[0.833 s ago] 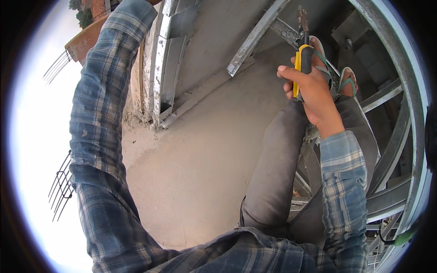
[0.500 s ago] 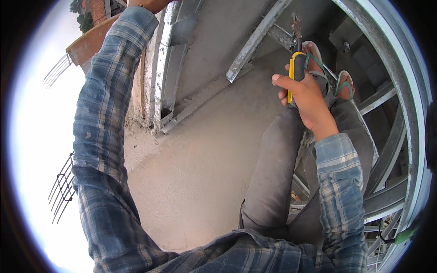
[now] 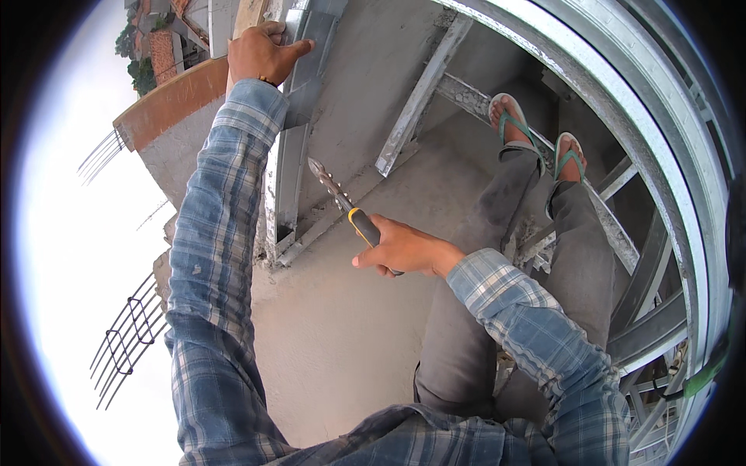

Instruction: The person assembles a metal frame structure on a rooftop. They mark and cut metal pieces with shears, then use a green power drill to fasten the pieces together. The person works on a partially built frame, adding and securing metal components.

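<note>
My right hand [image 3: 400, 248] is closed around a pair of tin snips [image 3: 364, 225] with black and yellow handles. The blades point up and to the left, apart from any metal, and the handles lie together in my palm. At the upper left, my left hand [image 3: 264, 54] grips the edge of an upright galvanized metal channel [image 3: 291, 167]. Its fingers curl over the far side, partly hidden, and the thumb lies across the channel's face.
Another metal stud [image 3: 423, 97] leans near the grey cement wall [image 3: 342, 326]. My sandalled feet [image 3: 571, 159] rest on metal framing over a drop. Curved steel rails [image 3: 660, 147] run along the right. Bare rebar [image 3: 128, 334] sticks out at the left.
My right hand has swung left with the snips, from near my feet toward the channel. My left hand has come lower into view on the channel. The view has shifted slightly.
</note>
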A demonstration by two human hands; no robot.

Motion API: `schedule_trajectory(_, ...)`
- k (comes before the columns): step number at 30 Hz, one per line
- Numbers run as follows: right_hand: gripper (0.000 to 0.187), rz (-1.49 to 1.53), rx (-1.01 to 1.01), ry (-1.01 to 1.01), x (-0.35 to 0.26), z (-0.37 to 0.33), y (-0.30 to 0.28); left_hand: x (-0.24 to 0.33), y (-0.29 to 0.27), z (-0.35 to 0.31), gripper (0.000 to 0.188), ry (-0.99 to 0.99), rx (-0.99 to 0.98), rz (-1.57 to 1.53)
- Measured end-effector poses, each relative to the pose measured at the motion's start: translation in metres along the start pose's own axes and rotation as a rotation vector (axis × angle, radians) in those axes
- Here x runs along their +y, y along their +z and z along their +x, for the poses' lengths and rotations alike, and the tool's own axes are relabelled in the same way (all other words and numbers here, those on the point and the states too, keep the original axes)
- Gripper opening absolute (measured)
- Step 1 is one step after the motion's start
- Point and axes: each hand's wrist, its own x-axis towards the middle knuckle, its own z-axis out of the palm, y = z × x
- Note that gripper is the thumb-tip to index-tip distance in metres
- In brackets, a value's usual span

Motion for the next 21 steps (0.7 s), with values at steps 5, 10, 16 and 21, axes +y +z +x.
schedule_trajectory(5,0.08,-0.22,-0.017,0.056,0.011,-0.009,-0.001,0.01,0.005,-0.01,0.061,-0.035,0.041,-0.006)
schedule_trajectory(10,0.08,-0.372,0.061,0.103,-0.008,-0.022,-0.012,0.011,-0.023,-0.003,0.065,-0.016,0.106,-0.071)
schedule_trajectory(16,0.078,-0.39,0.153,0.084,-0.003,-0.014,-0.019,0.025,-0.021,-0.03,0.083,-0.226,0.066,-0.717)
schedule_trajectory(21,0.068,-0.572,0.182,0.132,-0.002,-0.014,-0.017,0.033,0.003,-0.085,0.068,-0.387,0.01,-1.014)
